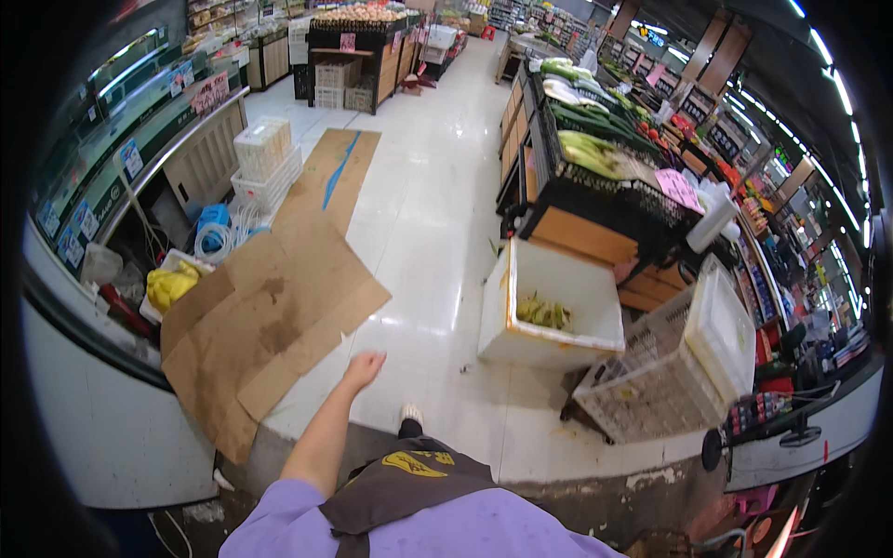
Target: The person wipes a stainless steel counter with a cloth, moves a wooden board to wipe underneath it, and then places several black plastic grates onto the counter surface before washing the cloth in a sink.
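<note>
My left hand (364,371) hangs in front of me over the white tiled floor, its fingers partly curled and their undersides hidden. No object shows in it. Out of view is my right hand. Just left of my left hand, flattened brown cardboard (279,314) with dark stains covers the floor. A white foam box (551,335) with some green leafy scraps (544,312) in it stands to the right. Beside that box is a tilted white plastic crate (649,404), with a foam piece (722,342) against its right end. One white shoe (411,413) shows below my brown apron (411,481).
A black-edged vegetable stand (593,209) runs along the right of the aisle (425,174). White baskets (265,160), a coiled hose (213,240) and a yellow item (171,284) lie by the left tanks. An egg display (356,42) stands farther back. A floor step (593,481) crosses near me.
</note>
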A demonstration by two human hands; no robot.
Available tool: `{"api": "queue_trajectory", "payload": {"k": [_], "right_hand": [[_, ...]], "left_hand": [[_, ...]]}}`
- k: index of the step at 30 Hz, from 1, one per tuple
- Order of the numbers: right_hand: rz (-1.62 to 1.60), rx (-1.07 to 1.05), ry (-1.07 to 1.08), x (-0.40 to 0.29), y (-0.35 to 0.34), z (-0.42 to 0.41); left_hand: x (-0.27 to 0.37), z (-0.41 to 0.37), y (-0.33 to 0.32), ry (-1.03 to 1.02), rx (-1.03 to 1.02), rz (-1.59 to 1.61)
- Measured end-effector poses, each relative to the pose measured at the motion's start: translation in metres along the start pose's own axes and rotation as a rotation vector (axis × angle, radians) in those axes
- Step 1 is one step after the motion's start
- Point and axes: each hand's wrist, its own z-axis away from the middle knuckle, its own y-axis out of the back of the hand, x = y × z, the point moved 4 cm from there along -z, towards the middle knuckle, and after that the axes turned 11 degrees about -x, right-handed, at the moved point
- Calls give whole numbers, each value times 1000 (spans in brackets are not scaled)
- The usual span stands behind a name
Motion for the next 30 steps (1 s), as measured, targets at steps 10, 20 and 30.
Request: {"api": "queue_trajectory", "payload": {"k": [10, 20, 30], "right_hand": [[183, 642, 318, -302, 517, -3], [76, 695, 407, -484, 825, -26], [-258, 273, -68, -423, 948, -122]], "left_hand": [[-212, 93, 125, 1011, 521, 590], [-130, -312, 243, 754, 734, 80], [22, -956, 324, 358, -4, 457]]}}
